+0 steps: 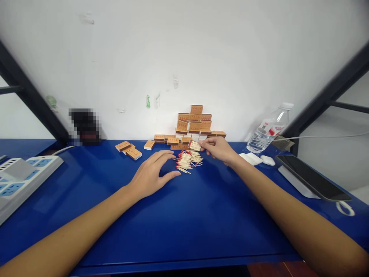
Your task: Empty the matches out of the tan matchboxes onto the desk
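Observation:
A loose pile of red-tipped matches [188,159] lies on the blue table [173,227]. Just behind the pile, my right hand [217,149] pinches the right end of a small matchbox tray [194,145] filled with matches. My left hand [154,171] rests at the left side of the pile, thumb and fingers apart, holding nothing; its fingertips come close to the match heads. Behind the tray, a stepped stack of orange matchboxes [195,126] stands against the wall. Further matchboxes [173,141] lie in a low row at its foot.
Several matchboxes [128,150] lie at the left, and a single one [149,145] sits nearer the stack. A power strip [29,179] is at far left. On the right are a tilted water bottle [268,129], a white earphone case [267,160] and a phone [313,177].

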Demonstrator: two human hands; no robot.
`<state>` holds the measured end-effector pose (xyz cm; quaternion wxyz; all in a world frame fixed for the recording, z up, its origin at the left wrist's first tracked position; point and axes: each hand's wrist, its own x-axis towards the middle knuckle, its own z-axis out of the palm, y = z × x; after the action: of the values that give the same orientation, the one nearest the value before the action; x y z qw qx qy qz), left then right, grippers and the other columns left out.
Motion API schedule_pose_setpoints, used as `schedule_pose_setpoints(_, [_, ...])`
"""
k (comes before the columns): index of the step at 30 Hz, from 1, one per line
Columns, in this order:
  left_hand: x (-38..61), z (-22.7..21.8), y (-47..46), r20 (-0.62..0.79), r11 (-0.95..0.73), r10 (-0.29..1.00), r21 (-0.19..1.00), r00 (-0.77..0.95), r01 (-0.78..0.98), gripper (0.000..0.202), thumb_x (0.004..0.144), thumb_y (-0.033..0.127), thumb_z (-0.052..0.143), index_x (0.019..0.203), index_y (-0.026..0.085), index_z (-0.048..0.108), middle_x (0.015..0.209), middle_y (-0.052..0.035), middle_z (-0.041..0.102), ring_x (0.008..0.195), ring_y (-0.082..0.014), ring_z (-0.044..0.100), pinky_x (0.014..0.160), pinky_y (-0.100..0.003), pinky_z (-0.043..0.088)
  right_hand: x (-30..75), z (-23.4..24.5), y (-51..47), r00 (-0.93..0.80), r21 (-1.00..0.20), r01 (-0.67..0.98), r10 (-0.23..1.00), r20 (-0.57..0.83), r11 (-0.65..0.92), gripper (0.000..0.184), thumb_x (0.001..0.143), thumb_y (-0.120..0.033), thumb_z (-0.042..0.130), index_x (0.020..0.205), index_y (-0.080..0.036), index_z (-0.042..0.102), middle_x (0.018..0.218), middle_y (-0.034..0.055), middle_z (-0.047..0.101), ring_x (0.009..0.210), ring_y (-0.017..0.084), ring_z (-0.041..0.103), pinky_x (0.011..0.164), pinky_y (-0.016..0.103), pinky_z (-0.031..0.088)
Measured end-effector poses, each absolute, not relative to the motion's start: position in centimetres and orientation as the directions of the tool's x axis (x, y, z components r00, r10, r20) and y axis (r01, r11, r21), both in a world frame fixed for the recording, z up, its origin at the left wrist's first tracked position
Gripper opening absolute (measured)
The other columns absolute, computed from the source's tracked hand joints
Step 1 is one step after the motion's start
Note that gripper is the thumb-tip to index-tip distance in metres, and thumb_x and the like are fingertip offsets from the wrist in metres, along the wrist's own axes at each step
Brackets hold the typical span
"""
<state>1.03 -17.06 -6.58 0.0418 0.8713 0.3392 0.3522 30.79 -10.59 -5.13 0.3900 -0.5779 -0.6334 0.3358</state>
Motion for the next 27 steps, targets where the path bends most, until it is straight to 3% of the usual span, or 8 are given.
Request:
schedule_pose_setpoints(6, [0.9, -6.7, -17.1, 0.579, -0.768, 0.619, 0.304, 0.531, 0.563, 0.041, 0.098, 0.049, 0.069, 0.13, 0.025, 0.062, 0.143, -0.0083, 0.063, 0.132, -0.0264, 0.061, 0.115, -0.05, 0.051, 30.8, -5.3, -10.5, -0.142, -0.85, 0.493, 0.981, 0.13, 0.185, 0.048, 0.081, -0.063, 0.075, 0.086, -0.015, 0.075, 0.083, 0.0093, 0.075, 0.06, 0.013, 0.056, 0.048, 0.025, 0.042])
schedule_pose_setpoints(13, [1.0, -6.6, -17.1, 0.574, -0.774, 0.618, 0.326, 0.537, 0.543, 0.039, 0.098, 0.047, 0.069, 0.129, 0.025, 0.064, 0.142, -0.009, 0.064, 0.131, -0.0271, 0.062, 0.115, -0.051, 0.052, 31.1, -5.4, -10.4, -0.223, -0.794, 0.526, 0.95, 0.217, 0.305, 0.042, 0.082, -0.056, 0.078, 0.089, -0.015, 0.077, 0.083, 0.0102, 0.076, 0.071, 0.019, 0.065, 0.064, 0.032, 0.053])
schedule_pose_setpoints(18, [1.1, -6.5, -17.2, 0.642, -0.806, 0.571, 0.319, 0.511, 0.5, 0.032, 0.099, 0.042, 0.069, 0.125, 0.024, 0.067, 0.133, -0.0091, 0.069, 0.125, -0.026, 0.066, 0.111, -0.05, 0.054, 31.0, -5.4, -10.4, -0.239, -0.752, 0.561, 0.937, 0.253, 0.346, 0.039, 0.086, -0.053, 0.073, 0.091, -0.015, 0.078, 0.083, 0.0096, 0.076, 0.069, 0.019, 0.064, 0.064, 0.033, 0.051])
schedule_pose_setpoints(27, [1.2, -6.2, -17.3, 0.685, -0.822, 0.536, 0.29, 0.494, 0.49, 0.028, 0.1, 0.039, 0.068, 0.122, 0.022, 0.068, 0.125, -0.0086, 0.072, 0.118, -0.0219, 0.068, 0.107, -0.043, 0.057, 30.5, -3.9, -11.8, -0.324, -0.496, 0.705, 0.852, 0.413, 0.508, 0.027, 0.092, -0.043, 0.069, 0.092, -0.019, 0.082, 0.08, 0.0063, 0.076, 0.07, 0.02, 0.062, 0.065, 0.033, 0.044])
